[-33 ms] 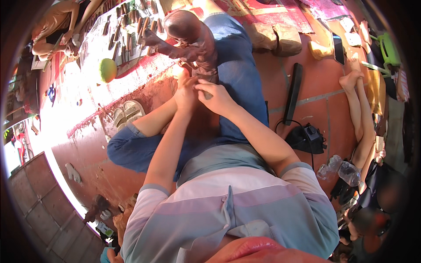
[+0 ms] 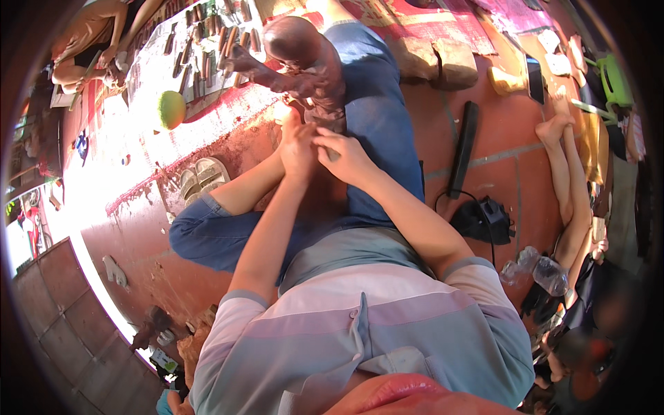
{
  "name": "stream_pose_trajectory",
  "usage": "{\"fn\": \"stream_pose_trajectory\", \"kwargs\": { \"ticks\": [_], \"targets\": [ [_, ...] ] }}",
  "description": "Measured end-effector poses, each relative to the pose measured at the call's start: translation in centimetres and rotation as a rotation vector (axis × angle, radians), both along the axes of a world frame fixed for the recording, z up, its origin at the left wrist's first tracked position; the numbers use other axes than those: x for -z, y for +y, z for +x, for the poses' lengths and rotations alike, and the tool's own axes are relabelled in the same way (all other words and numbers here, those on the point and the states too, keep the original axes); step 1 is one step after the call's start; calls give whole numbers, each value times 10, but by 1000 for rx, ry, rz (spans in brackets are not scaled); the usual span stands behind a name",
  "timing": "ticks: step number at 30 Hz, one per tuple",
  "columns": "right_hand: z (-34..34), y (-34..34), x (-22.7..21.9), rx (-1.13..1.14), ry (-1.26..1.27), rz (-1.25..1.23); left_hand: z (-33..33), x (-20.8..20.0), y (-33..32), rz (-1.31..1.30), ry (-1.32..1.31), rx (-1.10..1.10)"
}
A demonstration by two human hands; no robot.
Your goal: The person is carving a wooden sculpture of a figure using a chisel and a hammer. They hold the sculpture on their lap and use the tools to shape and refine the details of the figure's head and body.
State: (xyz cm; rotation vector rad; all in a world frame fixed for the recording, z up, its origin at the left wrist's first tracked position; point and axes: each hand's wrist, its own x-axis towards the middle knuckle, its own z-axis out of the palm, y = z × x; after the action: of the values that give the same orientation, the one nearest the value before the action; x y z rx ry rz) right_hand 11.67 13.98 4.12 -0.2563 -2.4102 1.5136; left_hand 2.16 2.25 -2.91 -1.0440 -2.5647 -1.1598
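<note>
A dark reddish-brown carved wooden figure with a smooth rounded top stands against the inside of my jeans-clad leg. Just below its base my left hand is closed, next to my bare foot. My right hand meets it from the right, fingers curled and thumb side turned to the left hand's fingers. Anything between the fingers is too small or hidden to make out.
Several wood-handled carving tools lie on a pale sheet at upper left, near a green round object. Sandals rest on the left; a dark bar, a black pouch and a plastic bottle on the right. Another person's legs stretch beyond.
Both hands have shifted very slightly to the right in the picture, along with the carved figure. Their closed grip looks the same.
</note>
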Motion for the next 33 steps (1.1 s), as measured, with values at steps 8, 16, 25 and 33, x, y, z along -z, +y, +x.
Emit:
{"fn": "stream_pose_trajectory", "kwargs": {
  "ticks": [8, 16, 25, 33],
  "targets": [
    [-11, 1, -16, -19, 19, -22, 0, -36, 6, -102, -279, -78],
    [-3, 1, -21, -61, -151, 33, 9, -44, 3, -93, -208, -22],
    [6, -9, -11, -27, -29, 59, 15, -24, -7, -75, -155, -10],
    [8, -12, -4, -12, -32, 83, 11, -23, -5, 5, 75, 14]
  ]
}}
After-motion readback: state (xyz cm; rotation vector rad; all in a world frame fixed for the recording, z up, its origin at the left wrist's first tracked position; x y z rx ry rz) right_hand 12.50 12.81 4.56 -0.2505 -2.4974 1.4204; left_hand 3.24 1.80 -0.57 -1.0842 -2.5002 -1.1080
